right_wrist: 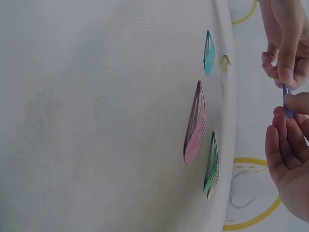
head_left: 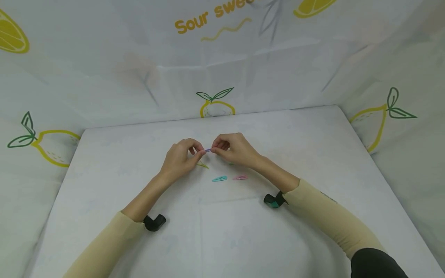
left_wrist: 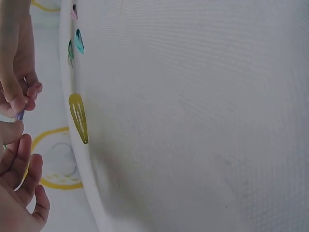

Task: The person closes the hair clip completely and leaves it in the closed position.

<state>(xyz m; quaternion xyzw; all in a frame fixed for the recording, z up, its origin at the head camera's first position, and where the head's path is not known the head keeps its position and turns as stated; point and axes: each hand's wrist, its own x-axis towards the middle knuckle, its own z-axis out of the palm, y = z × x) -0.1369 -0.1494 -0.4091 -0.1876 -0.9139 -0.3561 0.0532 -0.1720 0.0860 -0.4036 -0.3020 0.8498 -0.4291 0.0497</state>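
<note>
Between both hands, above the table, is a small purple snap hair clip (right_wrist: 288, 101). My left hand (head_left: 181, 157) pinches one end of it with thumb and fingers. The other end is pinched by my right hand (head_left: 237, 148). On the table under the left hand lies a yellow hair clip (left_wrist: 78, 118). A turquoise hair clip (head_left: 219, 178) and a pink hair clip (head_left: 240, 177) lie nearer me, side by side. Beneath the right hand sits a green hair clip (right_wrist: 211, 166), mostly covered by that hand in the head view.
The white-covered table (head_left: 222, 239) meets a hanging white cloth (head_left: 121, 85) with lemon prints at its back edge. Similar cloth hangs at both sides. Black wrist cameras (head_left: 155, 222) sit at the cuffs of the beige sleeves (head_left: 330, 212).
</note>
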